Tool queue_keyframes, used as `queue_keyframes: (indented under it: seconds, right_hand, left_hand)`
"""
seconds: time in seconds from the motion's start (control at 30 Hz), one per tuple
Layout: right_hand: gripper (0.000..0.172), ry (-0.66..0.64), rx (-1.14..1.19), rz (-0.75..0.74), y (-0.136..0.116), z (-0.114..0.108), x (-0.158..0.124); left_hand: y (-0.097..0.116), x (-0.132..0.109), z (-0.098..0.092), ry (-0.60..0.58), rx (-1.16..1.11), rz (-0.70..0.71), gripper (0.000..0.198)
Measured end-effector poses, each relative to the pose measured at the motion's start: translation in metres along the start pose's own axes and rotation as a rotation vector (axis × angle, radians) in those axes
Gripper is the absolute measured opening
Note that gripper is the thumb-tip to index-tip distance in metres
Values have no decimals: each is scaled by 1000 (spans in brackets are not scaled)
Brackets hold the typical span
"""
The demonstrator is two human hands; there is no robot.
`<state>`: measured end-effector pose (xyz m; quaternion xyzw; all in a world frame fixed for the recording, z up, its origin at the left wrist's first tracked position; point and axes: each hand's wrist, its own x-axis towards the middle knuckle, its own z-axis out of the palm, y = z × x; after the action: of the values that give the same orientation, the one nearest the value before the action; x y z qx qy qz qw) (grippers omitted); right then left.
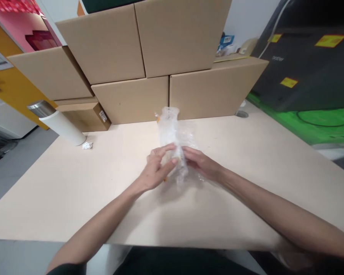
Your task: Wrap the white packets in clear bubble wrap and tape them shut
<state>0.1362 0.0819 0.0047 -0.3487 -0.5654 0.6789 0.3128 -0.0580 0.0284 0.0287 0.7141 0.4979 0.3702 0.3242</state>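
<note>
Crinkled clear bubble wrap [169, 130] lies bunched in a long bundle at the middle of the table, in front of the boxes. Small orange-yellow bits show at its edges; what it may enclose cannot be made out. My left hand [154, 168] grips the near part of the bundle from the left, thumb and fingers pressed against it. From the right, my right hand [202, 162] holds the loose side of the wrap with bent fingers, their tips partly hidden by the plastic.
Stacked cardboard boxes [132, 101] line the back of the pale table [126, 221]. At left stand a white bottle with a metal cap [63, 124], a crumpled white scrap [87, 145] and a small carton [87, 116]. A black printer [304, 72] sits on a green surface at right.
</note>
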Motion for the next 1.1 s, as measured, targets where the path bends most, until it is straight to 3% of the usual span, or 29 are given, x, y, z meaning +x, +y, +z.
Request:
queue_keyframes:
  seconds: [0.1,0.2,0.33,0.4,0.53,0.67,0.8,0.9,0.97,1.03,1.1]
  right_hand:
    - [34,109,-27,45,6,-26,-16]
    - [28,240,-269,40,16,-50,-26]
    - [32,485,-520,-93,28,-72,-18]
    - [37,508,-439,-100,29,-74,-3]
    - [34,416,-112,-11,19,-62,34]
    - [32,472,66,94,6,-46,56]
    - [29,433,105,58,-2,-30,45]
    - [36,220,191,24,-11,-15,21]
    - [40,63,218,1,-20,-4,5]
    - [36,0,214,-31,-28,6,-6]
    - [34,9,219,-65,-33,15,-11]
  left_hand:
    - [-5,14,25,-161,148,36,47]
    - [-10,21,45,-292,313,19,51]
    - [-14,24,61,-310,471,43,51]
    - [-16,25,64,-310,517,52,52]
    - [-19,24,65,-325,556,69,52]
    - [-22,20,63,-296,528,90,52]
    - [-19,21,46,-186,467,109,57]
    - [-11,27,14,-16,497,110,65]
    - [-6,28,-14,29,464,81,63]
    - [-3,22,-40,-57,277,38,59]
    - [-4,10,-59,-184,-53,-56,59]
